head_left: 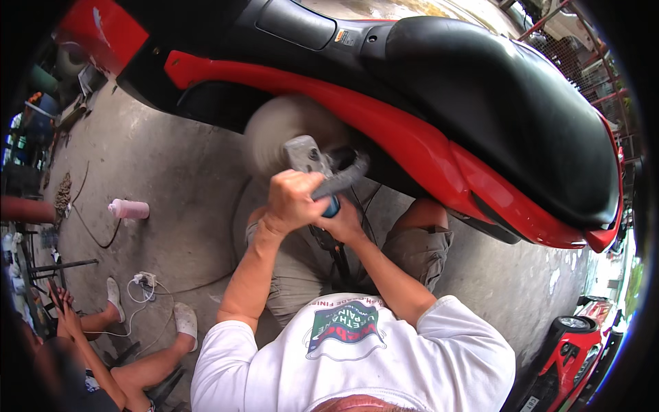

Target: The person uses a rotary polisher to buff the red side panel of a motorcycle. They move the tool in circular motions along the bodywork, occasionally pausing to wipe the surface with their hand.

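Note:
In the middle of the head view I hold a power polisher (303, 152) with a grey head, a dark loop handle and a bit of blue body. Its round, pale pad (274, 127) is blurred as if spinning. The pad's upper edge meets the lower part of a scooter's red side panel (295, 89); whether it presses on it I cannot tell. My left hand (294, 199) is closed round the loop handle. My right hand (345, 221) is wrapped round the polisher's body, partly hidden behind my left hand.
The scooter's black seat (494, 103) spans the upper right. A pink bottle (130, 209) lies on the concrete floor (171, 165). At the lower left, another person's legs (154, 381) stretch near a power strip (145, 279) with white cords. A red toy-like car (573, 353) is at the lower right.

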Demonstrator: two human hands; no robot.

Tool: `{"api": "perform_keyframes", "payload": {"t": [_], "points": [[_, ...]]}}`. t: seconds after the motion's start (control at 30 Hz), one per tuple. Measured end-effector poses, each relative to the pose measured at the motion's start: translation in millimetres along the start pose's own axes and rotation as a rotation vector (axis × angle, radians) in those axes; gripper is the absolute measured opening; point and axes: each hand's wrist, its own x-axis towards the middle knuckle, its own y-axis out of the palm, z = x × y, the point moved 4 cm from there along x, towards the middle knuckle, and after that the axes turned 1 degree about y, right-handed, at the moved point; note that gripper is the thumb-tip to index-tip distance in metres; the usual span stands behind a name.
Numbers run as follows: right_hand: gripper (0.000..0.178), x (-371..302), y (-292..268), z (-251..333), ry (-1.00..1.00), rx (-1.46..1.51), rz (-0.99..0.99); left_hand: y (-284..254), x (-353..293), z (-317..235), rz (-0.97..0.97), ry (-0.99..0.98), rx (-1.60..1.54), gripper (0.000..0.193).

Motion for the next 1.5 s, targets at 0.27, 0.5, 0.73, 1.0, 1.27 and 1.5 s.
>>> {"api": "perform_keyframes", "payload": {"t": [0.27, 0.5, 0.73, 1.0, 1.27, 1.5], "points": [[0.087, 10, 3, -6, -0.009, 0.033, -0.102, -11, 23, -11, 0.016, 0.156, 0.021, 0.028], [0.044, -38, -19, -14, -0.035, 0.179, 0.019, 10, -4, -70, 0.259, 0.351, -0.098, 0.043], [0.049, 37, 7, -14, -0.197, -0.111, 0.127, -14, 16, -24, 0.056, 0.196, 0.033, 0.025], [0.082, 106, 39, 75, 0.097, 0.101, 0.258, -68, 29, 60, -0.137, -0.179, 0.010, 0.024], [0.100, 148, 51, 142, 0.039, -0.226, 0.340, -125, 45, 86, -0.306, -0.273, -0.048, 0.020], [0.098, 148, 63, 189, -0.008, -0.308, 0.405, -162, 43, 80, -0.367, -0.252, 0.034, 0.019]]}}
